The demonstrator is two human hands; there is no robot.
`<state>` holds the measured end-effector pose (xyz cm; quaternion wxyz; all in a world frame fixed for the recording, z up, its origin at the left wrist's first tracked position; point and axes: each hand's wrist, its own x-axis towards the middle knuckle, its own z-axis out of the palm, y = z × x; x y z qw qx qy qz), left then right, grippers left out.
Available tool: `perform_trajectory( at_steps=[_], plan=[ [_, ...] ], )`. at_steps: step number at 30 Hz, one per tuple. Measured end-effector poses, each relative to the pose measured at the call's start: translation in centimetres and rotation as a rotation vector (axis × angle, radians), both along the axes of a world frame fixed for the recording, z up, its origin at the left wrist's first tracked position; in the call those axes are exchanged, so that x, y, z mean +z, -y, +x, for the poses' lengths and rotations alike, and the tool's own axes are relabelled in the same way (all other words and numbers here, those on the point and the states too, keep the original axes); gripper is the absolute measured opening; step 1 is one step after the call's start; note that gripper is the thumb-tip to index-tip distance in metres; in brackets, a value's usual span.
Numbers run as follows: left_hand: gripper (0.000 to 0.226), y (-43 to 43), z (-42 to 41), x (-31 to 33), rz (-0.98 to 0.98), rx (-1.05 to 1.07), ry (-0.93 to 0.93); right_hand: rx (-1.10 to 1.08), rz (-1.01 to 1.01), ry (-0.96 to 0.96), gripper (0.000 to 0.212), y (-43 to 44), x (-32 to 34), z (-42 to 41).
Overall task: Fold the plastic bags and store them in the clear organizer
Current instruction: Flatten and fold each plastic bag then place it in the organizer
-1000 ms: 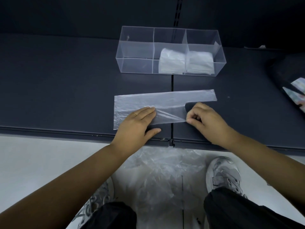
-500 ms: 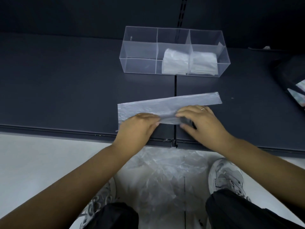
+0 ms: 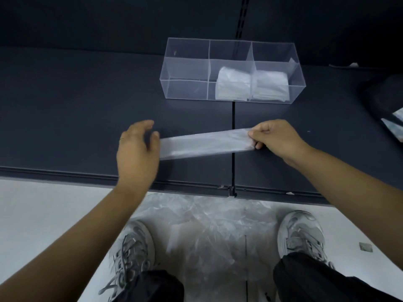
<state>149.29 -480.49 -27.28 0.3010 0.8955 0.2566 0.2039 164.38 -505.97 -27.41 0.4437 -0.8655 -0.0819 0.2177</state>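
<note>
On the dark shelf (image 3: 65, 118), the left hand (image 3: 137, 149) is hovering with fingers loosely spread at the left end of the folded bag strip (image 3: 205, 142). It is blurred, so contact is unclear. The strip is stretching across the shelf seam and looking light, limp and slippery; the ends are likely offering the best hold. The right hand (image 3: 277, 138) is pinching its right end. The clear organizer (image 3: 185, 88) is sitting well behind, leaving seemingly ample room, and the front shelf edge is running near the wrists.
</note>
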Motion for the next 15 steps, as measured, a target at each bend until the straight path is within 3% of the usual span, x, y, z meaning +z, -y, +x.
perform_trajectory(
  at_steps=[2,5,7,11,13,15],
  plan=[
    [0.036,2.6,-0.2,-0.1,0.244,-0.284,0.040,-0.009,-0.049,-0.002,0.016,-0.3,-0.1,0.3],
    [0.067,6.1,-0.3,-1.3,0.334,-0.602,-0.291,-0.020,-0.094,0.005,0.017,-0.8,-0.2,0.7],
    [0.079,6.7,-0.4,-2.7,0.440,-0.602,-0.487,-0.033,-0.099,0.007,0.019,-0.8,-0.3,0.7],
    [0.081,6.3,-0.6,-3.9,0.538,-0.576,-0.549,-0.053,-0.184,0.207,0.006,0.9,-0.2,1.1],
    [0.081,6.2,-0.4,-4.0,0.550,-0.581,-0.568,0.015,-0.344,0.313,0.027,2.7,-0.1,1.9],
    [0.081,6.3,-0.4,-4.0,0.555,-0.589,-0.571,0.101,-0.427,0.342,0.035,4.5,0.1,2.6]
  ],
)
